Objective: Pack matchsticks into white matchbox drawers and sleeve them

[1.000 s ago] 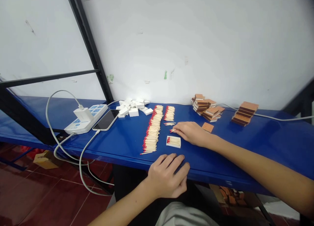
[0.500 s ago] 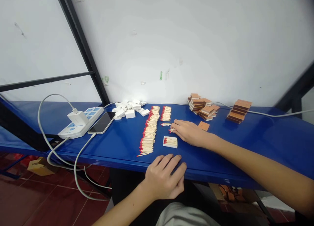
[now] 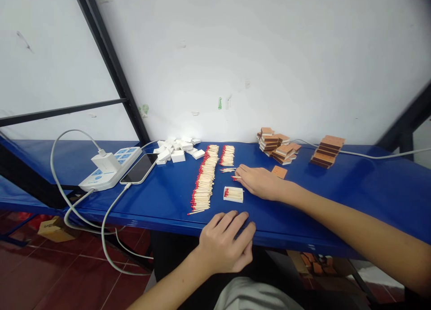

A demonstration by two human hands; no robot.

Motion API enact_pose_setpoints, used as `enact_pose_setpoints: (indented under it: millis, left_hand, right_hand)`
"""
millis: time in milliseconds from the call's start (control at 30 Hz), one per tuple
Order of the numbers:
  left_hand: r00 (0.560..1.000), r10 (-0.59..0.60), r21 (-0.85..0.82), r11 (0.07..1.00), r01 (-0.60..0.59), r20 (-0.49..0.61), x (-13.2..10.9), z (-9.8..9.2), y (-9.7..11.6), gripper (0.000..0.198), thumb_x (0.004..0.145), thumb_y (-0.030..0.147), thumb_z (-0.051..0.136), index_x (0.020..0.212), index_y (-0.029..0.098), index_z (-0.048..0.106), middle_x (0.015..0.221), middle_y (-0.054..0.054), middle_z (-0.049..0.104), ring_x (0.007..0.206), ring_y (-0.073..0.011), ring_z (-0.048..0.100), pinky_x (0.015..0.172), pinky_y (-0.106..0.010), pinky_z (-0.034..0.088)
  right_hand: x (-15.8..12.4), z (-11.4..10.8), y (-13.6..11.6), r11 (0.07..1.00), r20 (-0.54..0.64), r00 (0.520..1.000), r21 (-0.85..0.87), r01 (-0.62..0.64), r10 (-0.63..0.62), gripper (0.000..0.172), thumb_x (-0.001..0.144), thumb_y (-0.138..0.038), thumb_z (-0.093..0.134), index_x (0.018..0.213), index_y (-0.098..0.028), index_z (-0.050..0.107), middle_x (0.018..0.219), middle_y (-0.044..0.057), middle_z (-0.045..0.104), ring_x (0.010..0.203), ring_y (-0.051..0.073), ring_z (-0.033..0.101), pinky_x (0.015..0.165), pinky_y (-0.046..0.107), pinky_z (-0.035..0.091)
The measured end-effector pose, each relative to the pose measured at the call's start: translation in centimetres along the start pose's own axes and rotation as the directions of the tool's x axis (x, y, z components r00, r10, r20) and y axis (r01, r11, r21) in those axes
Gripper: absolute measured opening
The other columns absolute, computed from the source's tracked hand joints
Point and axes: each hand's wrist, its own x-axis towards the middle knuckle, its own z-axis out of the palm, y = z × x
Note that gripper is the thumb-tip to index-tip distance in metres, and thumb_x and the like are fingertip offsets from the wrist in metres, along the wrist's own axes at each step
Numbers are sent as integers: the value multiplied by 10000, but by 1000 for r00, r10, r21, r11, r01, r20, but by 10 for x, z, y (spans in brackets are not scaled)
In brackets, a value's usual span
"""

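Observation:
My right hand [image 3: 257, 181] is pinched round matches [image 3: 236, 178], whose red heads point left out of the fingertips. A few loose matches [image 3: 228, 170] lie just beyond those fingertips. Below the hand is an open white matchbox tray [image 3: 233, 199] with a layer of red-headed matches in it. At the table's front edge rests my left hand [image 3: 229, 240], palm down, with its fingers loosely bent and a little apart; nothing shows in it. A long row of matches [image 3: 204, 180] runs from front to back left of the tray, with a shorter row [image 3: 227, 155] beside its far end.
White matchbox trays [image 3: 178, 156] are heaped at the back. Brown matchboxes [image 3: 274, 144] form a pile at the back right, near more stacked brown covers [image 3: 328, 151] and a single brown matchbox [image 3: 279, 172]. A phone [image 3: 139, 168] and power strip [image 3: 111, 168] with cables lie left.
The matches at my right fingertips have turned from a slant to nearly level, and the hand has shifted very slightly. My left hand stays in place.

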Motion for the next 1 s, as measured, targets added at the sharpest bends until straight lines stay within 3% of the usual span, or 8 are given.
enact_pose_setpoints:
  millis: [333,567,700,833,1000]
  left_hand:
    - [1000,5,4,1000,-5,-9,1,0,0,300,795,249,562,1056,197,699,1122,-54,720,949,-228,658,786,-346,498]
    - [1000,4,5,1000,-4,-7,0,-1,0,309,796,256,562,1067,195,698,1121,-51,719,964,-229,655,790,-351,498]
    - [1000,1,5,1000,-1,-5,0,0,0,308,797,254,559,1067,199,698,1117,-53,718,964,-228,655,793,-349,500]
    - [1000,0,4,1000,0,-10,0,0,0,299,798,255,561,1058,199,697,1113,-55,717,956,-229,656,792,-351,502]
    - [1000,0,9,1000,0,0,1,-1,0,299,796,255,560,1056,201,697,1115,-54,714,962,-229,653,790,-351,503]
  right_hand:
    - [-5,-15,-3,973,-25,999,231,-18,24,166,1026,-278,347,968,-184,471,978,82,595,726,180,553,621,298,356]
    - [-13,-31,-24,830,-107,994,557,28,38,202,1022,-317,362,889,-202,461,875,40,585,734,162,505,672,285,384]
    - [-12,-22,-27,837,-89,996,542,73,-29,138,997,-278,419,958,-193,520,938,54,612,817,177,549,729,298,404]
    - [-11,-14,-24,880,-93,993,462,110,-76,136,970,-235,460,881,-187,550,890,53,598,815,182,551,734,301,411]
    - [-12,-14,-23,844,-161,983,512,157,-85,119,953,-246,494,918,-192,595,881,45,610,822,173,558,730,289,413]
